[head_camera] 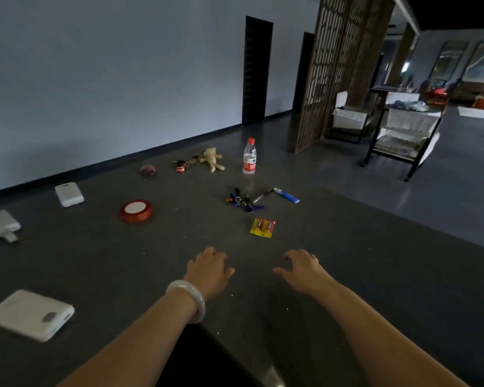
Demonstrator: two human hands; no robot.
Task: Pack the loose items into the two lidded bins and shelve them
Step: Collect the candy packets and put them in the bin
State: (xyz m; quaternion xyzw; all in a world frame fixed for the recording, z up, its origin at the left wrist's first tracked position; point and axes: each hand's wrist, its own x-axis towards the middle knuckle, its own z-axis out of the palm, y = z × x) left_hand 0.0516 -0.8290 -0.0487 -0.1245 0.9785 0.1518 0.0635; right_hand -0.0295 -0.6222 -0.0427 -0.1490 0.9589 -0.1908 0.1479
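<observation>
Grey table (pixel 375 275) strewn with loose items: battery pack (pixel 262 227) nearest, keys (pixel 243 201) beyond, water bottle (pixel 249 156) upright further back. Left hand (pixel 210 270) and right hand (pixel 302 270) low over the surface, fingers loosely curled, holding nothing. No lidded bin clearly in sight. Possible trouble: knocking the bottle over while reaching past, or overlooking small pieces in dim light.
</observation>
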